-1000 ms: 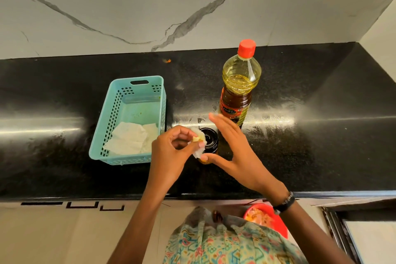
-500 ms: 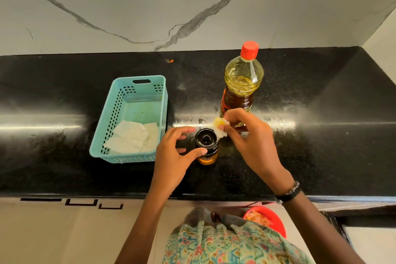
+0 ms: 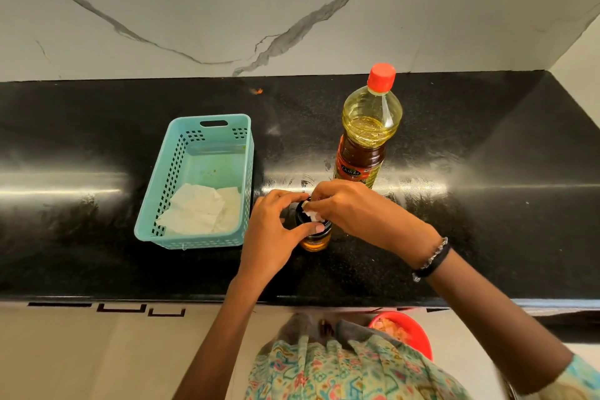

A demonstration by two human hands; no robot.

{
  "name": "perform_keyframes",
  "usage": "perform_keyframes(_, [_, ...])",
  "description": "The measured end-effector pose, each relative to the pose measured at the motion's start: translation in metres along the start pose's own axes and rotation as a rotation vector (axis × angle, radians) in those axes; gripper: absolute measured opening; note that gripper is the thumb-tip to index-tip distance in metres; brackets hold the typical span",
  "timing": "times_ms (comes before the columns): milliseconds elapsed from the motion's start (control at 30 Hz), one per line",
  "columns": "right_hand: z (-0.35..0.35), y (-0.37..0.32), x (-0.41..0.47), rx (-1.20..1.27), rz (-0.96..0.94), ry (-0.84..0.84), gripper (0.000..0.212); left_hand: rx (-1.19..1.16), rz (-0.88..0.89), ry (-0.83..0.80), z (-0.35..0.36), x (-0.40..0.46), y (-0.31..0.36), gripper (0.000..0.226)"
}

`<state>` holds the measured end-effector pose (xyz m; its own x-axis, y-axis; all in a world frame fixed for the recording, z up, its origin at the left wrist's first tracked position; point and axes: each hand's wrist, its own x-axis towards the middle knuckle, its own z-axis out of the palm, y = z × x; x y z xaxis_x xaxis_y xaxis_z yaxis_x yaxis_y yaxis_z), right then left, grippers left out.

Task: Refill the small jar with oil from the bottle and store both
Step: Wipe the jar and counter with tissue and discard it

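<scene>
At the centre of the frame I am seeing the small jar [image 3: 314, 235] standing on the black bench [image 3: 487, 237], holding amber oil, so the refill looks done while storing both is left. The left hand [image 3: 272, 230] is curling round the jar's side, and the right hand [image 3: 354, 209] is pinching a scrap of tissue [image 3: 311, 213] against its dark top. The capped bottle [image 3: 367, 140] is standing just behind, and the teal basket [image 3: 156, 198] is sitting left.
</scene>
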<state>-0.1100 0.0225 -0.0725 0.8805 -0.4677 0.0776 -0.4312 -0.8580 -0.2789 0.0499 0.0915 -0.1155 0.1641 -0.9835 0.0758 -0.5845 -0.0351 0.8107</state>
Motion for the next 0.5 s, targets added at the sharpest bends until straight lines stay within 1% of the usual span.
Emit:
perform_keyframes(100, [-0.006, -0.002, 0.011, -0.126, -0.039, -0.126, 0.015, 0.021, 0.024, -0.005, 0.0, 0.0, -0.002, 0.052])
perform_keyframes(200, [-0.013, -0.008, 0.023, -0.203, 0.016, -0.202, 0.018, 0.035, 0.034, -0.005, 0.0, 0.001, -0.002, 0.05])
perform_keyframes(367, [-0.008, -0.018, 0.03, -0.119, 0.269, -0.143, 0.022, 0.075, 0.062, -0.005, 0.0, -0.001, -0.004, 0.051])
perform_keyframes(433, [-0.008, -0.019, 0.031, -0.091, 0.284, -0.157, 0.022, 0.1, 0.074, -0.006, 0.0, -0.002, -0.003, 0.053])
perform_keyframes(500, [-0.012, -0.017, 0.031, -0.072, 0.239, -0.172, 0.019, 0.123, 0.072, -0.006, 0.0, -0.002, -0.002, 0.053])
